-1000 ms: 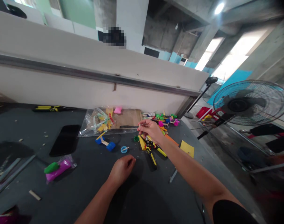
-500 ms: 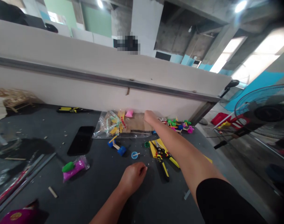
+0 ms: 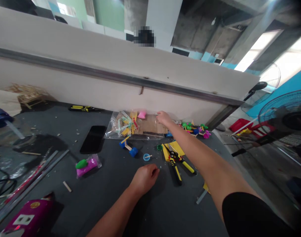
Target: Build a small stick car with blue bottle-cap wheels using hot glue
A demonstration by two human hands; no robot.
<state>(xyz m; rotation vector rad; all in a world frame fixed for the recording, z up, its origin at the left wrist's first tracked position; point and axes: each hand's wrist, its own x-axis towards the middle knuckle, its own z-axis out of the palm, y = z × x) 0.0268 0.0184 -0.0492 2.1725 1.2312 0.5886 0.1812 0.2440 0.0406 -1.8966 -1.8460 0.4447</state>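
My left hand rests on the dark table in a loose, closed fist; whatever it holds, if anything, is hidden. Just beyond it sit a small blue cap with a stick across it and a blue wheeled piece with wooden sticks. Stretched to the back, my right hand is over the right end of a clear plastic bag with brown card and scraps inside. Its fingers look bent together, and anything between them is too small to make out. A pink packet lies at the bag's rear edge.
Yellow-handled pliers lie on yellow paper beside a green cap. Small coloured models crowd the back right. To the left are a black phone, a pink packet with a green lump, metal rods and a magenta power socket.
The view has tilted down and turned left, so things sit higher and further right. My right hand's fingers now show more, pointing left. My left hand stays in its fist.
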